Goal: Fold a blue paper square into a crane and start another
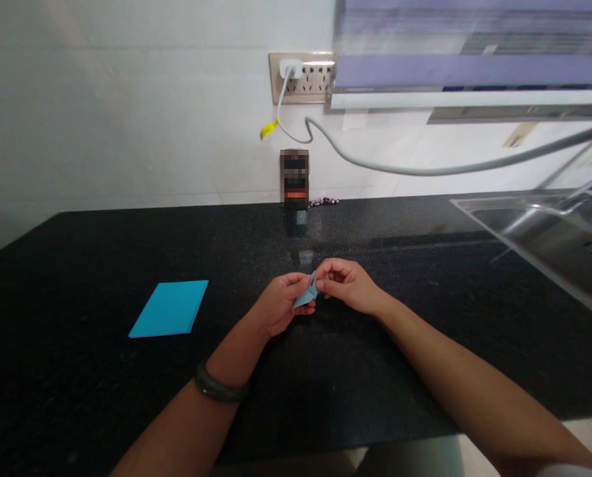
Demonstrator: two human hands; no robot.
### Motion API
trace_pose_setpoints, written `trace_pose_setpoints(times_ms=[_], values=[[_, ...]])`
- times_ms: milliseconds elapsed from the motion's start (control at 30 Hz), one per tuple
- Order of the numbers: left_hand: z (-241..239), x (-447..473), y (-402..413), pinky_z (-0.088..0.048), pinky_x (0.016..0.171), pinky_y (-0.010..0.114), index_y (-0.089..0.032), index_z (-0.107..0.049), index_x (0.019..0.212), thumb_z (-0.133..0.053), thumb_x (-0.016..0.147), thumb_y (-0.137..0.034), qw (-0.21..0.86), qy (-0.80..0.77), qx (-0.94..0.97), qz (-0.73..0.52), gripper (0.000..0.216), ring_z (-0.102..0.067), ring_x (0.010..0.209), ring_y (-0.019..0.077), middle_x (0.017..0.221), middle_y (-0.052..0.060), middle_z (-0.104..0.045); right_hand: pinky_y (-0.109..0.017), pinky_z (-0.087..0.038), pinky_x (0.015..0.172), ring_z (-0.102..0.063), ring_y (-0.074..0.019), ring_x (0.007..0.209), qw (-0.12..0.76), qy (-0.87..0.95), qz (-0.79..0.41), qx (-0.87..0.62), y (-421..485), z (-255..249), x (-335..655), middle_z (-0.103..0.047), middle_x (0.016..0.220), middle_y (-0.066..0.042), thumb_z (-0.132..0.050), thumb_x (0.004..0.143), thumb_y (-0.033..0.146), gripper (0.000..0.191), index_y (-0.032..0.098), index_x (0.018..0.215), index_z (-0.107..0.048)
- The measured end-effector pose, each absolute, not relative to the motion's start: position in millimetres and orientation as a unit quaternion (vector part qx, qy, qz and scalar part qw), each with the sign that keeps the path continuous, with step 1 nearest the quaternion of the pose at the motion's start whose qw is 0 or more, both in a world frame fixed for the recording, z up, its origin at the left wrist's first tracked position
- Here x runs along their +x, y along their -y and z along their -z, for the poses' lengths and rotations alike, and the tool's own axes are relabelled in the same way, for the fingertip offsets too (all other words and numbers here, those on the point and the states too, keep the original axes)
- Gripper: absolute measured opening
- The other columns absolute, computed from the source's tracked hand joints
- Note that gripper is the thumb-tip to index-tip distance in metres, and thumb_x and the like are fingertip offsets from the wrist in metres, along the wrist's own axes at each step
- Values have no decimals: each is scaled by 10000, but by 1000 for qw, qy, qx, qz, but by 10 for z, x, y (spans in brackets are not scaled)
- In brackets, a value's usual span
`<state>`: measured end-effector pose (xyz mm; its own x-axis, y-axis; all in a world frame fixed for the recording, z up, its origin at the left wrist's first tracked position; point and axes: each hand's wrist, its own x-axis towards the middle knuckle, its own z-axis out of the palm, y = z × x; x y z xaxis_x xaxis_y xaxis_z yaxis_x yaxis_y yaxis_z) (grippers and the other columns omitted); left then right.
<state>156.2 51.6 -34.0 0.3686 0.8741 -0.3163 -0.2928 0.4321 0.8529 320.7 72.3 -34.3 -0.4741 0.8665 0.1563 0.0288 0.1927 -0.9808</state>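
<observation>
Both hands meet over the middle of the black stone counter [77,397], pinching a small folded piece of light blue paper [306,295]. My left hand [278,306] grips the paper's lower left side with thumb and fingers closed. My right hand [348,285] pinches its upper right corner with curled fingers. The paper is held just above the counter. A dark band sits on my left wrist [219,387].
A stack of blue paper squares [170,308] lies flat on the counter to the left. A small dark object [294,179] stands against the white wall. Above it is a wall socket [303,78] with a plugged cable. A steel sink [549,238] lies at the right.
</observation>
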Motion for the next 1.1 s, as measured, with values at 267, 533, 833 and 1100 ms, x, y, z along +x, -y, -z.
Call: trace_pose_setpoints(times_ms=[267,533,833,1100], values=[[339,1556,-516,-481,446,193,-119,-603,743,-657,726,-274,739,-417,358,-389,166,-539,457,75,580,2,-579,-221,-371,535,-448,-74,554,399,693,-515,-307,-691,350,3196,-498,639,35,-621,720,239,154,168,846,-568],[317,1564,-507,-474,434,190,-116,-609,727,-661,718,-268,740,-426,359,-378,161,-537,441,77,552,1,-577,-214,-361,516,-434,-72,536,392,709,-492,-320,-691,343,3207,-490,603,38,-602,721,225,90,163,772,-562],[325,1573,-501,-500,512,191,-125,-616,737,-726,655,-277,758,-392,340,-396,205,-605,531,96,615,12,-629,-205,-380,497,-467,-69,508,401,698,-486,-340,-689,324,3203,-528,581,36,-595,737,236,85,162,755,-557],[359,1578,-509,-482,539,176,-111,-642,726,-795,556,-234,740,-386,340,-433,260,-623,573,96,649,6,-645,-220,-412,479,-556,-103,508,425,685,-473,-357,-661,315,3177,-603,590,3,-606,739,283,123,172,755,-555]])
